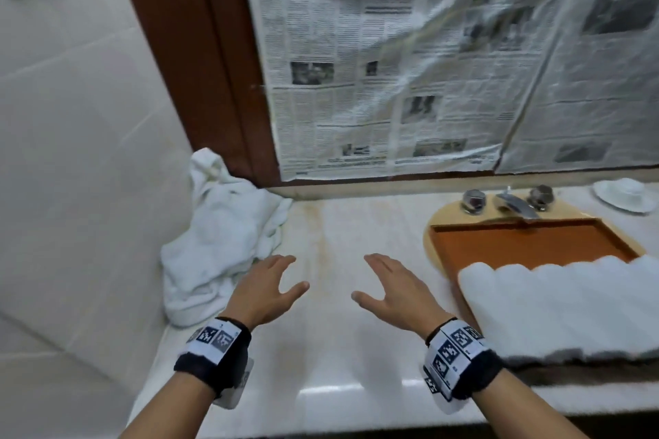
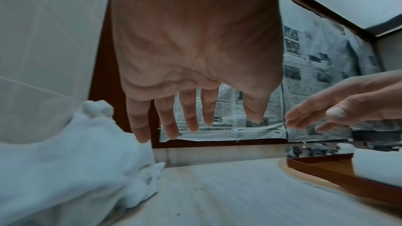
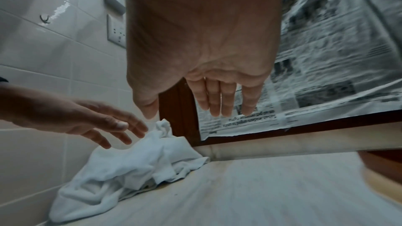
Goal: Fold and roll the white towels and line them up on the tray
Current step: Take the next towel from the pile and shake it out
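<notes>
A heap of crumpled white towels (image 1: 221, 235) (image 2: 65, 169) (image 3: 130, 166) lies in the left corner of the counter against the tiled wall. Several rolled white towels (image 1: 556, 310) (image 2: 378, 166) lie side by side on the near part of a brown tray (image 1: 527, 242) (image 2: 322, 169) at the right. My left hand (image 1: 281, 278) (image 2: 195, 123) (image 3: 117, 130) hovers over the counter beside the heap, fingers straight and spread, holding nothing. My right hand (image 1: 371, 278) (image 3: 195, 109) (image 2: 315, 118) hovers a little to its right, also with straight fingers and nothing in it.
The pale marble counter (image 1: 342, 349) runs between heap and tray. Behind the tray stand a chrome tap with two handles (image 1: 513, 203) and a white dish (image 1: 624, 196). Newspaper (image 1: 410, 64) covers the mirror behind. A tiled wall (image 1: 71, 153) closes the left side.
</notes>
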Available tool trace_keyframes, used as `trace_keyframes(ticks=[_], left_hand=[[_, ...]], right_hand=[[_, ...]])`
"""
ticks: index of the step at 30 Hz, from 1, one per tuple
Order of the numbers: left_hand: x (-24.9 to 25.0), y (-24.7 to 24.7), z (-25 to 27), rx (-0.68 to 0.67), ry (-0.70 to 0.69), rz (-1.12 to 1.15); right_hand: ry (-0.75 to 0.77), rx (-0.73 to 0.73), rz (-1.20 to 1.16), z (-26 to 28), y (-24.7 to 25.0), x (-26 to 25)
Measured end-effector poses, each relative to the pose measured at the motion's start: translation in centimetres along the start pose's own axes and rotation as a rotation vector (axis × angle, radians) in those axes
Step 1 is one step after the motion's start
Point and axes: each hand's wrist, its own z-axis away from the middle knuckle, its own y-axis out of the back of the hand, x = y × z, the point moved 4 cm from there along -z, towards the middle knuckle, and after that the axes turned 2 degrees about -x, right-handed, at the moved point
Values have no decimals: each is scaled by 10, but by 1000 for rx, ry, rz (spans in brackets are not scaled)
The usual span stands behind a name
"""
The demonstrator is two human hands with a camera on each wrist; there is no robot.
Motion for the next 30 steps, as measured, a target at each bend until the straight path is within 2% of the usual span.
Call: trace_keyframes(ticks=[7,15,21,23,26,30], left_hand=[[-74,35,-8,135,172,44],[-146,75,-77,238,314,3],[-181,73,-127,177,368,14],[-189,71,-136,174,371,51],[-192,77,-137,254,326,129],[-180,80,-113,342,170,233]], right_hand=[[122,-93,-25,-74,-29,-53],[260,-126,-105,-195,-61,-95],[279,-164,-183,-272,-84,-118],[283,-187,-213,-286,-93,-128],[263,-215,-294,-295,-105,-137],[322,-156,-360,-288,-104,-145]])
